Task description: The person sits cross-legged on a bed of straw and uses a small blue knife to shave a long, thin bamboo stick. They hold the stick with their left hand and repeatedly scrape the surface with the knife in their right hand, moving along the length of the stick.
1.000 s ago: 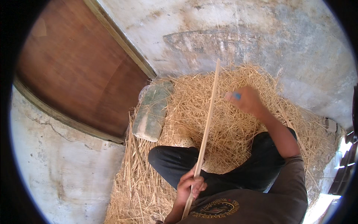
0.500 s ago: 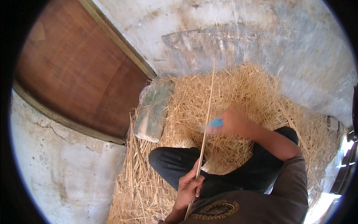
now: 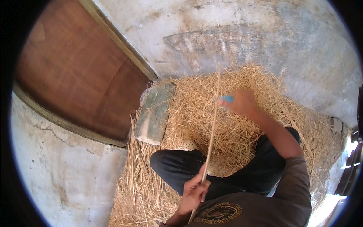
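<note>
My left hand [image 3: 193, 192] is closed round the lower part of a long, thin, pale stick [image 3: 212, 143], close to my shirt. The stick slants up and away from me, its far end reaching over the straw near the wall. Out over the straw, my right hand [image 3: 244, 102] grips a small tool with a blue handle [image 3: 227, 98]. The tool's tip is beside the upper part of the stick, but blur hides its exact shape and whether it touches.
Straw and thin shavings [image 3: 242, 81] cover the floor around my crossed legs [image 3: 177, 166]. A greenish stone-like block [image 3: 154, 117] lies at the left, beside a brown wooden panel [image 3: 79, 72]. A stained plaster wall [image 3: 227, 41] rises at the far side.
My right hand with the blue-handled tool has moved farther from me and slightly right along the stick. My left hand keeps its hold, and the stick has shifted slightly right.
</note>
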Demonstrator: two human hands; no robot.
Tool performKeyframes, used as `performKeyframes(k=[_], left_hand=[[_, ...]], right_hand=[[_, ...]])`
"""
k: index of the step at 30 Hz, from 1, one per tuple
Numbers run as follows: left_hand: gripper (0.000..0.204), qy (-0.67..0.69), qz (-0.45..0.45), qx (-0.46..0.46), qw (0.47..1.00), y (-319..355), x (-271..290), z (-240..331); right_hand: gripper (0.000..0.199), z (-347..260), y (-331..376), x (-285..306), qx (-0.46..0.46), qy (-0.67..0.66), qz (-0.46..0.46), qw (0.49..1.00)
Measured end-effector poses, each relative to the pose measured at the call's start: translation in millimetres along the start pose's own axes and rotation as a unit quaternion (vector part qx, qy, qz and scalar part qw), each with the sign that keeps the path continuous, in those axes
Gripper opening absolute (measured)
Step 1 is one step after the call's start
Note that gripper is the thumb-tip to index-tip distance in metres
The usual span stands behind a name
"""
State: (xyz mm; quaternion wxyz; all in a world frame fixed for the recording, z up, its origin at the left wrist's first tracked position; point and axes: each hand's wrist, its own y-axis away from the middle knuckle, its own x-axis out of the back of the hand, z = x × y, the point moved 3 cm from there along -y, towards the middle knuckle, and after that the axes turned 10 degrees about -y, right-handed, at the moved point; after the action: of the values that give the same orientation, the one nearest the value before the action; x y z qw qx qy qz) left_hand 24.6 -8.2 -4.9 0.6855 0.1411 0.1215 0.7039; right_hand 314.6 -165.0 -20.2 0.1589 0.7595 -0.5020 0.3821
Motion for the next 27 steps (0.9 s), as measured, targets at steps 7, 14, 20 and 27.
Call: performKeyframes(k=[7, 14, 20, 27], left_hand=[[0.055, 0.017, 0.016, 0.015, 1.0, 3.8, -1.2, -5.9], [0.056, 0.049, -0.054, 0.038, 0.997, 19.0, -7.4, -17.4], [0.056, 0.007, -0.07, 0.069, 0.995, 35.4, -7.6, -17.2], [0.052, 0.184, -0.096, 0.014, 0.978, 10.8, 4.0, -38.6]], right_hand=[[0.081, -26.2, 32.6, -20.4, 0.116, 0.076, -0.061, 0.988], [0.08, 50.8, -29.1, 19.8, -0.008, 0.079, 0.04, 0.996], [0.081, 113.0, -53.8, 65.9, -0.162, 0.006, 0.161, 0.974], [0.061, 48.1, -3.0, 14.1, 0.059, -0.22, 0.102, 0.968]])
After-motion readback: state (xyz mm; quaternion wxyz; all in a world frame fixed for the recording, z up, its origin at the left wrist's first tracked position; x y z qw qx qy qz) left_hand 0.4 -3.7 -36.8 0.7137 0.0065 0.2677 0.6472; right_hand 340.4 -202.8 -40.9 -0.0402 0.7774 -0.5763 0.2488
